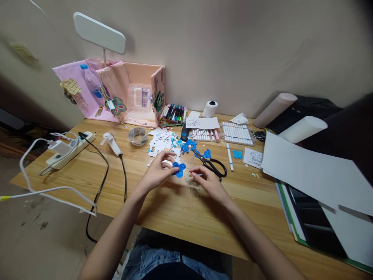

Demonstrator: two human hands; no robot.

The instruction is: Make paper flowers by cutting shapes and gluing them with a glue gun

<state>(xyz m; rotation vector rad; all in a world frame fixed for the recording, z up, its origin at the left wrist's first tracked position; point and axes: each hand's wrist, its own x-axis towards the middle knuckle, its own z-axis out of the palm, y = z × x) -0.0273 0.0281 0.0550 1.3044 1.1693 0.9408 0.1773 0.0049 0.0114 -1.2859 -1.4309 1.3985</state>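
A small blue flower-shaped piece [179, 170] is pinched between the thumb and fingers of my left hand [159, 170], above the wooden table. Just to its right, my right hand [206, 179] has its thumb and index finger drawn close together; whether anything tiny is between them is too small to tell. Black-handled scissors [215, 167] lie behind my right hand, their blades by blue scraps [189, 146]. Another blue flower shape [237, 154] rests farther right, beside a white marker [230, 157].
White paper scraps [161, 142], a tape roll [138, 137] and a glue gun [112, 144] lie left of centre. A power strip [70, 151] with cables sits far left. Marker sets [237, 133] stand behind; large white sheets [314, 171] cover the right side.
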